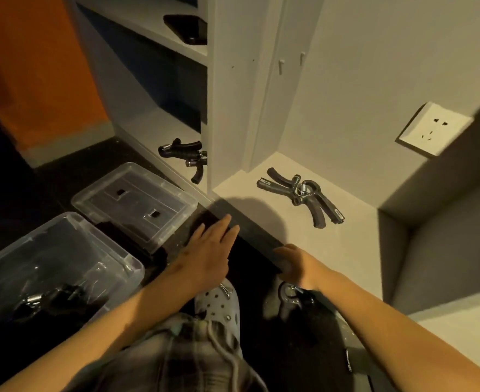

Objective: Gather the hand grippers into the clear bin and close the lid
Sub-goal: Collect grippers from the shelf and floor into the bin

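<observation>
The left hand (207, 250) is held flat, fingers straight and empty. The right hand (295, 264) is blurred at the ledge (346, 250) edge, so its grip cannot be told. Hand grippers (301, 196) are seen on the ledge, more grippers (183, 158) on the bottom shelf (154, 131), and some apparently inside the clear bin (105, 240), whose lid (134, 199) is laid beside it.

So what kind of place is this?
Probably a room in a home: built-in white shelving, a wall socket, and a clear storage bin on the dark floor.
</observation>
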